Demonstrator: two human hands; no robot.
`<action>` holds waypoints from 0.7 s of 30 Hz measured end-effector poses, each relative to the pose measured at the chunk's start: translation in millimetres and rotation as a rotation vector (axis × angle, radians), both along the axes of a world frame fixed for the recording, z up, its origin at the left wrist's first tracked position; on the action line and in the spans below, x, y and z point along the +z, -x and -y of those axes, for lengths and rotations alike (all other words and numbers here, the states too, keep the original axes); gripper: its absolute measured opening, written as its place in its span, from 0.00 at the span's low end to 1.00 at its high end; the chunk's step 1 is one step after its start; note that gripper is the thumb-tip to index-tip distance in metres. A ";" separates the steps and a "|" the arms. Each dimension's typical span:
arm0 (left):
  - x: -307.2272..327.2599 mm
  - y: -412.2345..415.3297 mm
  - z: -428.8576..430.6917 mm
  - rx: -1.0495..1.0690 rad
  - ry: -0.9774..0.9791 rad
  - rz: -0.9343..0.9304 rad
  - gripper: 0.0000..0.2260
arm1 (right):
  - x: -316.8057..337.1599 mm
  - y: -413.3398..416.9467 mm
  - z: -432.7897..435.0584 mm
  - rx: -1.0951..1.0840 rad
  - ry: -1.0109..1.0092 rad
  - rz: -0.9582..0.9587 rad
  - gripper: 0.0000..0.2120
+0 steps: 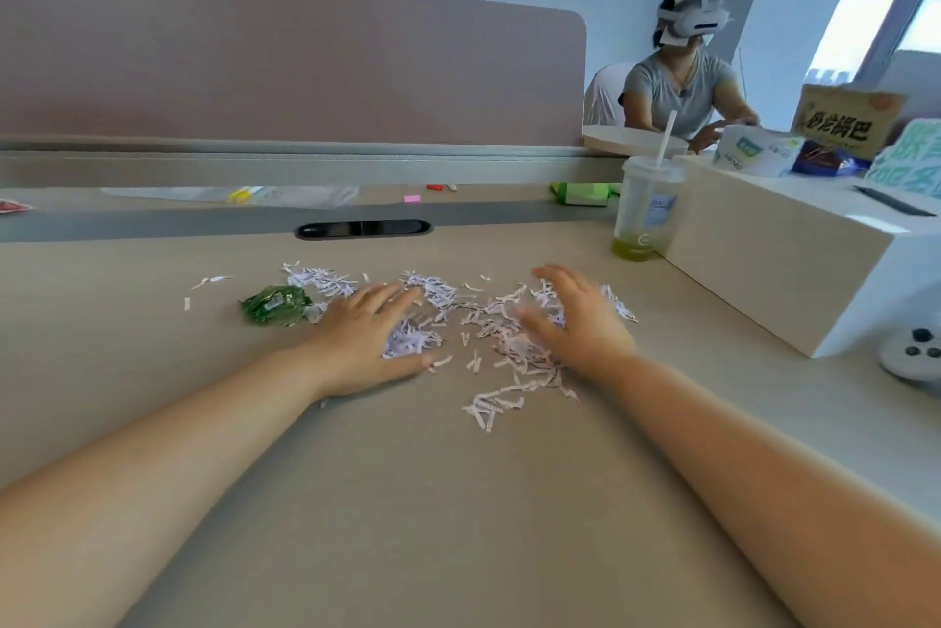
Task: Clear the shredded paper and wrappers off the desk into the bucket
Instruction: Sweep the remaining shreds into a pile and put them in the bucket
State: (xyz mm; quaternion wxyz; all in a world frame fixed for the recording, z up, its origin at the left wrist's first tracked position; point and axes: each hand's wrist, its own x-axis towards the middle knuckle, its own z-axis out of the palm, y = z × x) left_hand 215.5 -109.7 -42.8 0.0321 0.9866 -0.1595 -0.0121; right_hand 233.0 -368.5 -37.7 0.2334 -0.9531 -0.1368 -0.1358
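Pale shredded paper point(489, 322) lies scattered across the middle of the beige desk point(407, 500). My left hand point(366, 337) lies flat on the left part of the pile, fingers straight and pointing right. My right hand point(575, 322) rests on the right part, fingers spread and relaxed, thumb toward the middle. A crumpled green wrapper point(275, 304) sits on the desk just left of my left hand, apart from it. No bucket is in view.
A plastic cup point(644, 210) with a straw stands at the back right beside a long white box point(794, 245). A game controller point(911, 352) lies at the right edge. Wrappers and small scraps lie along the back under the pink divider point(285, 67). A person sits behind.
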 end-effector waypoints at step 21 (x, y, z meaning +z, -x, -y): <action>-4.3 -4.2 -5.1 -0.112 0.171 0.092 0.23 | 7.9 2.5 -20.0 0.383 0.189 -0.381 0.47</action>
